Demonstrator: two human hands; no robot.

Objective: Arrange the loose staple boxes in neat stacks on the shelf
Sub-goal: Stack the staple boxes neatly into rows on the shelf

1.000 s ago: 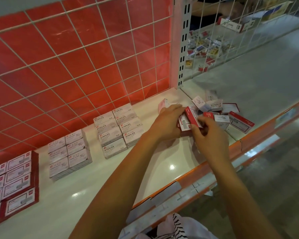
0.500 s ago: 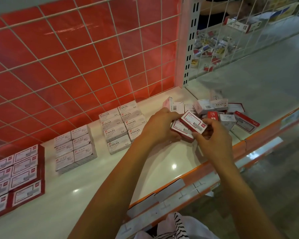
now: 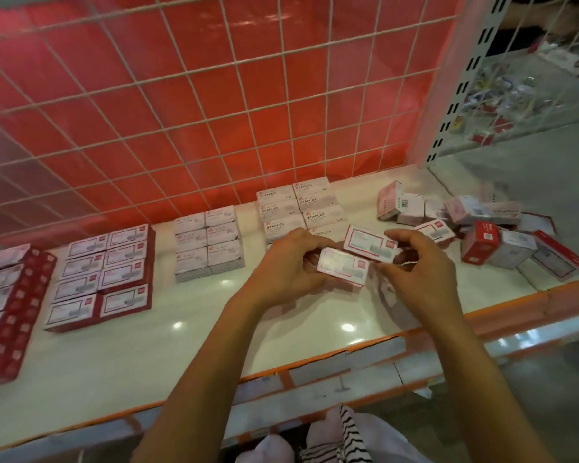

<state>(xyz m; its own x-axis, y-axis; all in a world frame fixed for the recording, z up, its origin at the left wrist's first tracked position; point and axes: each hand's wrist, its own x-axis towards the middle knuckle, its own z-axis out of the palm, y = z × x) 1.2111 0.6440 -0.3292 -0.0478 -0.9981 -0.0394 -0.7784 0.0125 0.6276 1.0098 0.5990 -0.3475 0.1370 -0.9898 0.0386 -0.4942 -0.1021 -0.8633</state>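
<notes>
Fingers (image 3: 404, 236) pinch two white, seemingly red-edged staple boxes (image 3: 342, 264).

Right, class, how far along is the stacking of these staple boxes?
Done: neat blocks of red-edged boxes, plain white boxes and STAPLES boxes sit along the shelf. In hand: the left hand and right hand hold two red-bordered boxes between them. Left: the loose pile on the right.

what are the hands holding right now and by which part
The left hand grips the lower staple box by its left end; the right hand pinches the upper staple box by its right end.
</notes>
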